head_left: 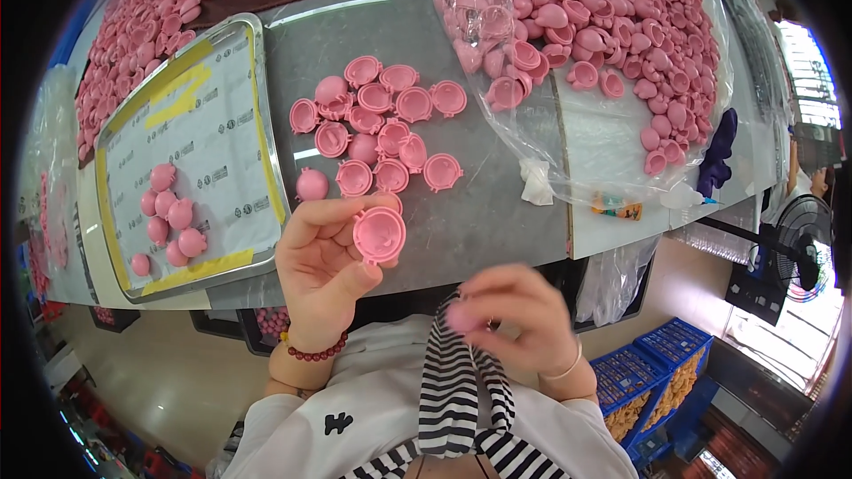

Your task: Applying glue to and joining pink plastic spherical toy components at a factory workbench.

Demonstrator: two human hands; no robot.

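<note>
My left hand [315, 279] pinches a pink plastic half-shell [382, 232] by its edges between thumb and fingers, its hollow side toward me. To the right and lower, my right hand [525, 319] is blurred by motion, its fingers closed on a rounded pink piece [461, 318]; its exact shape cannot be made out. Just beyond my left hand, several loose pink half-shells [413, 104] lie on the grey table [470, 231], most with the hollow side up. A rounded pink shell [311, 184] sits closest to my left fingers.
At left, a metal tray [266, 124] lined with printed paper and yellow tape holds several pink round pieces [180, 213]. A clear plastic bag [497, 124] spills a large heap of pink shells [612, 27]. Another heap [142, 35] lies far left. Blue crates [674, 341] stand below, right.
</note>
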